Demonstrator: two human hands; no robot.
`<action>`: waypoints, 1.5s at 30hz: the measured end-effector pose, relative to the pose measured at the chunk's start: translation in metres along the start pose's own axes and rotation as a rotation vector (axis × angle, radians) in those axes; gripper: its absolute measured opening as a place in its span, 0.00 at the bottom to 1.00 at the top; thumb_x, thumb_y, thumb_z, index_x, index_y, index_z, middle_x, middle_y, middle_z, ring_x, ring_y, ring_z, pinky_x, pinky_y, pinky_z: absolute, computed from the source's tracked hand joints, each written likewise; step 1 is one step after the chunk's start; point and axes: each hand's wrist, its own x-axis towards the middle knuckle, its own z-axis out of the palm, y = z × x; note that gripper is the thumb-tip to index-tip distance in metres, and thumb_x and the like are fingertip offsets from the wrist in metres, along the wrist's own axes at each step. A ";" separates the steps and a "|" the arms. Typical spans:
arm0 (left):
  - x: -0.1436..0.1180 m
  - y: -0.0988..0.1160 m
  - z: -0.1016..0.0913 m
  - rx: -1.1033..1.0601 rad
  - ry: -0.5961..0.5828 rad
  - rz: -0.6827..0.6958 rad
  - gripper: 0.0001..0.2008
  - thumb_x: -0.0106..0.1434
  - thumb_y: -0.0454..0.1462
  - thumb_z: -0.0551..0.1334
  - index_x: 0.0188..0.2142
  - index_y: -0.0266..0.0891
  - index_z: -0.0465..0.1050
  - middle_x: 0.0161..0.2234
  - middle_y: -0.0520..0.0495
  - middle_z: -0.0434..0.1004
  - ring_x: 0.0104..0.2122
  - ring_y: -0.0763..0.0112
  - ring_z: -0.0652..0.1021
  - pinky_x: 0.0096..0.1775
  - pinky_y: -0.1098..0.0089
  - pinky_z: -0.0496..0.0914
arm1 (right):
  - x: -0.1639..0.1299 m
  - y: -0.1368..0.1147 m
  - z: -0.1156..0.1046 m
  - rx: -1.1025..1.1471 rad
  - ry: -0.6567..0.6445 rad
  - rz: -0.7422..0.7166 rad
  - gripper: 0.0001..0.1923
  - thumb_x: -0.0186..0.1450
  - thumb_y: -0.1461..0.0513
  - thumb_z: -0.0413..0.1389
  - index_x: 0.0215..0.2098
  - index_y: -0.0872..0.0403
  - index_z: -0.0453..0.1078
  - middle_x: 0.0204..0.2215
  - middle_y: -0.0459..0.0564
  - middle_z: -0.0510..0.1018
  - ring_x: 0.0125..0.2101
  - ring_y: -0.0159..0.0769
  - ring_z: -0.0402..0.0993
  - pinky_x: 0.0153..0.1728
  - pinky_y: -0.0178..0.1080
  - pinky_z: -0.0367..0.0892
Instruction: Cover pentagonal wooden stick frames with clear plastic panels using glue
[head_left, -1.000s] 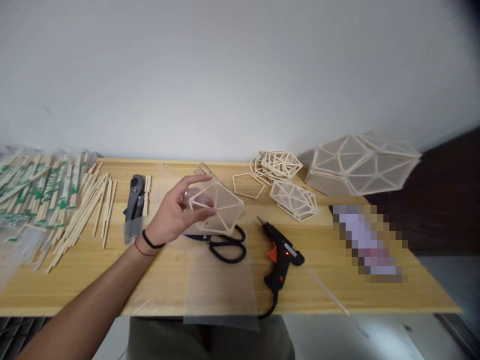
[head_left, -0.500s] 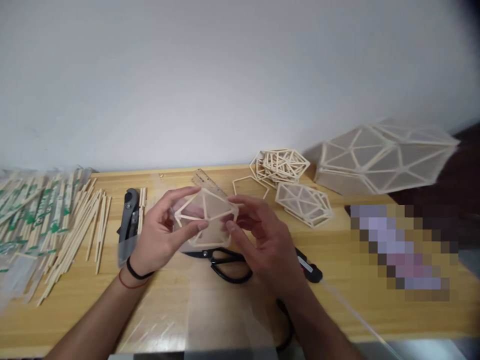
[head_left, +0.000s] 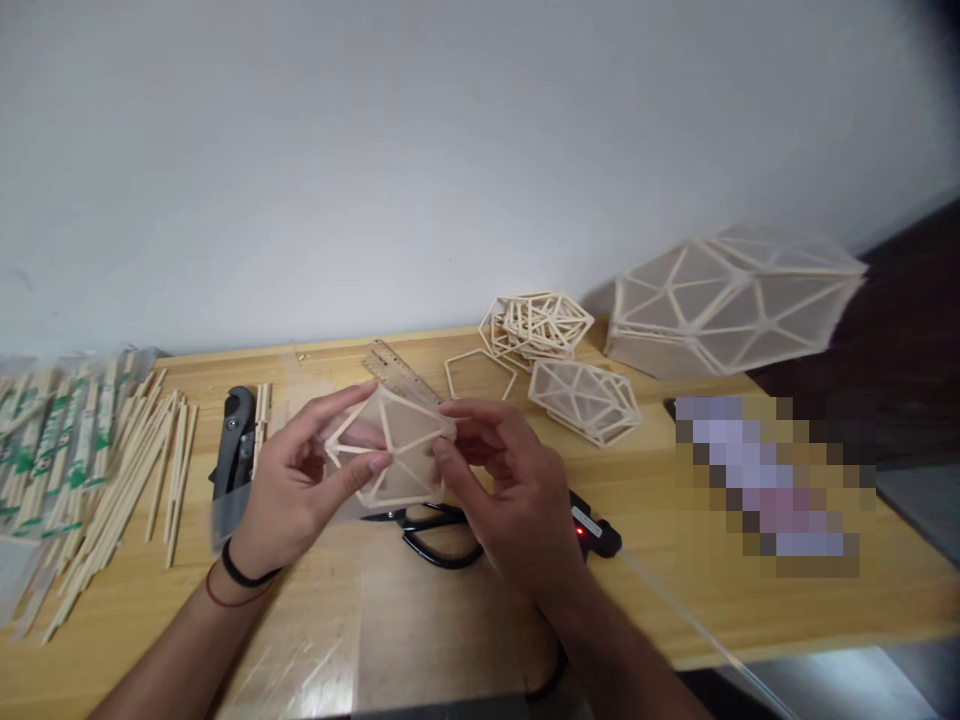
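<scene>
Between my two hands is a small pentagon-shaped frame of wooden sticks [head_left: 409,435], with spokes meeting in the middle and a translucent sheet over it. My left hand [head_left: 300,475] grips its left side, the thumb lying near the centre joint. At the right edge, the thumb and fingers of my right hand [head_left: 510,480] pinch the frame. Black-handled scissors [head_left: 442,535] lie on the table just below it, their right part hidden behind my right hand. A clear ruler [head_left: 401,370] rests behind the frame.
Loose chopsticks [head_left: 124,510] and wrapped chopsticks [head_left: 56,440] lie at left, beside a grey cutter [head_left: 236,450]. At right are a pile of stick frames [head_left: 544,325], a small covered polyhedron [head_left: 585,400], a large one [head_left: 735,300] and a black tool with a red light [head_left: 596,530].
The camera view has shifted, so the table things sit further left. The frame is tilted differently and shows more of its lower face. Both hands keep their hold.
</scene>
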 end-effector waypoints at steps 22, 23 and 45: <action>0.002 0.006 -0.003 -0.208 -0.167 0.007 0.24 0.61 0.33 0.75 0.56 0.48 0.80 0.42 0.46 0.85 0.34 0.69 0.85 0.33 0.76 0.79 | 0.000 -0.004 -0.008 0.108 -0.095 -0.006 0.06 0.72 0.61 0.59 0.46 0.47 0.76 0.41 0.46 0.81 0.39 0.34 0.80 0.38 0.36 0.76; 0.002 0.006 -0.004 -0.208 -0.167 0.011 0.24 0.61 0.32 0.74 0.57 0.49 0.80 0.41 0.46 0.85 0.34 0.69 0.85 0.33 0.76 0.79 | 0.001 -0.005 -0.008 0.116 -0.109 0.001 0.06 0.72 0.61 0.59 0.47 0.47 0.77 0.41 0.46 0.82 0.40 0.35 0.80 0.38 0.36 0.76; 0.000 0.001 -0.008 -0.230 -0.129 -0.015 0.26 0.60 0.32 0.74 0.58 0.48 0.79 0.51 0.42 0.83 0.42 0.63 0.85 0.36 0.73 0.80 | 0.005 -0.007 -0.012 0.153 -0.122 0.068 0.08 0.71 0.55 0.62 0.43 0.49 0.78 0.36 0.49 0.85 0.36 0.38 0.84 0.34 0.36 0.77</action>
